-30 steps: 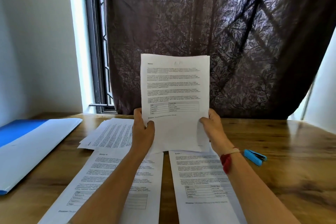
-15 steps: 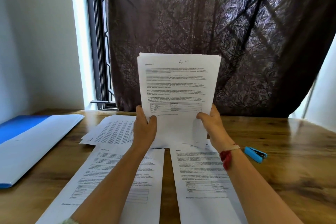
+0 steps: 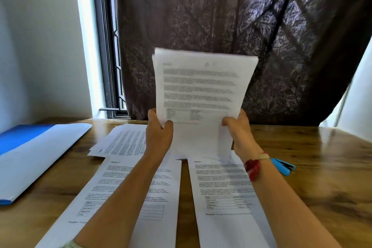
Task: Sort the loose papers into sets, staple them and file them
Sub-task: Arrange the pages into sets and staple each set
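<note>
Daylight enters through the window (image 3: pixel 104 46) at 10 o'clock, its uncovered strip blown out to white, and through a bright gap at 3 o'clock. The dark curtain (image 3: pixel 201 16) is lit from behind and shows crossed shadows of bars. The wooden table (image 3: pixel 322 147) has a soft sheen at 3 o'clock. The held papers (image 3: pixel 203 90) at centre are smeared by motion, their print unreadable; the sheets (image 3: pixel 221 187) at 6 o'clock are sharper. The wide lens bows the window frame and stretches the blue folder (image 3: pixel 20 139) at 9 o'clock.
</note>
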`<state>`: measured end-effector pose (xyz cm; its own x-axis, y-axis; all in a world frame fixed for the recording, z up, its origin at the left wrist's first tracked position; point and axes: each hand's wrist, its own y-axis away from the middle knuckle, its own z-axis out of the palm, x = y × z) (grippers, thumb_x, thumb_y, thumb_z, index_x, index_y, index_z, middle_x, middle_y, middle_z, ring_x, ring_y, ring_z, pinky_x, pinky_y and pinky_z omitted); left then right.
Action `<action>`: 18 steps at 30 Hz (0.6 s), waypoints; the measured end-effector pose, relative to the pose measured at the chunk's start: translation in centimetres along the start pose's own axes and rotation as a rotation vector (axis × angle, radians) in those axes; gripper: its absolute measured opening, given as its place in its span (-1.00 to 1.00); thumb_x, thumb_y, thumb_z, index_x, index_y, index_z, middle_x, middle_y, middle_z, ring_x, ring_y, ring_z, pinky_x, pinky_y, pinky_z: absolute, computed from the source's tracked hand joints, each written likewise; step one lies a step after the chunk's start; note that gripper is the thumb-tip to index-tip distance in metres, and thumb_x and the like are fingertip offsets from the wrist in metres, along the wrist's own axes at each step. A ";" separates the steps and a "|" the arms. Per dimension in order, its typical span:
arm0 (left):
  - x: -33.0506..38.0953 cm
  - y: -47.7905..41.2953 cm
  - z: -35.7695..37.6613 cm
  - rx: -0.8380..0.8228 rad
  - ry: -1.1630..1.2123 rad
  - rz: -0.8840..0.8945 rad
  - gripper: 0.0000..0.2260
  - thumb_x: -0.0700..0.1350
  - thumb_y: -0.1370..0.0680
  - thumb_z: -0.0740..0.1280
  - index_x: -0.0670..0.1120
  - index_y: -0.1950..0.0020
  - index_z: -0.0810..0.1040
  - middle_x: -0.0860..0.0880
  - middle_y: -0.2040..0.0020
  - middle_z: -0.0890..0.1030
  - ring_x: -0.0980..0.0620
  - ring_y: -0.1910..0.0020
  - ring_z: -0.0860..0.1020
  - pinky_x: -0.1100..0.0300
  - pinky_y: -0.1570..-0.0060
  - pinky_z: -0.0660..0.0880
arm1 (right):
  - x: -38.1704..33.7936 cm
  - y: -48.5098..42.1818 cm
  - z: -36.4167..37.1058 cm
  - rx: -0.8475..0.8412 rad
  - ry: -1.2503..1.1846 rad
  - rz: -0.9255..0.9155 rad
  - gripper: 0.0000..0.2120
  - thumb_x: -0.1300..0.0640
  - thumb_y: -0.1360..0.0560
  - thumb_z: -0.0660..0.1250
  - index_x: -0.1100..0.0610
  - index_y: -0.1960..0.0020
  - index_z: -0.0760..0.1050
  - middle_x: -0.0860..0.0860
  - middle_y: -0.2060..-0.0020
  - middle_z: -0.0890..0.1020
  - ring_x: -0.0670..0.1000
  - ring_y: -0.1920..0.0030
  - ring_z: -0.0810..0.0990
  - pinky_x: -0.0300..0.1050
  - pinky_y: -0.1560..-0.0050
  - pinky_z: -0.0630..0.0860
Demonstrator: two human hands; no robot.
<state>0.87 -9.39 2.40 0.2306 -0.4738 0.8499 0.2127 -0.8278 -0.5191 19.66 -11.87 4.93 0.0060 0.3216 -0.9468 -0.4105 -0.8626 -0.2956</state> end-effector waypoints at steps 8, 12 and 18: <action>-1.7 0.2 0.3 -0.043 0.044 -0.081 -0.79 -0.07 -0.67 0.13 0.03 -0.30 0.33 0.11 -0.14 0.43 0.02 -0.17 0.44 0.13 -0.09 0.33 | 0.6 0.3 0.2 -0.027 0.049 0.054 -0.77 0.33 -0.57 0.15 0.28 0.22 0.49 -0.03 0.34 0.49 -0.13 0.33 0.47 -0.34 0.38 0.42; -1.7 -0.7 0.7 -0.055 -0.032 -0.193 -0.86 -0.07 -0.63 0.24 -0.06 -0.17 0.41 -0.02 -0.07 0.45 -0.04 -0.14 0.44 0.15 -0.06 0.31 | 0.1 -0.1 0.3 -0.072 -0.160 0.111 -0.65 0.21 -0.58 0.10 0.05 0.37 0.37 -0.09 0.57 0.38 -0.07 0.55 0.34 -0.29 0.55 0.29; 0.2 0.4 0.4 0.014 0.072 0.014 -0.75 -0.08 -0.66 0.15 -0.09 -0.32 0.34 0.05 -0.09 0.46 0.05 -0.07 0.44 0.13 -0.04 0.37 | -0.8 0.3 0.1 -0.022 -0.123 0.009 -0.72 0.41 -0.58 0.11 0.10 0.19 0.39 -0.03 0.30 0.44 -0.16 0.36 0.47 -0.36 0.34 0.44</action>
<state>1.38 -9.65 2.31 0.1645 -0.5060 0.8467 0.2234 -0.8170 -0.5317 19.41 -12.34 5.65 -0.1100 0.3586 -0.9270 -0.3902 -0.8734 -0.2915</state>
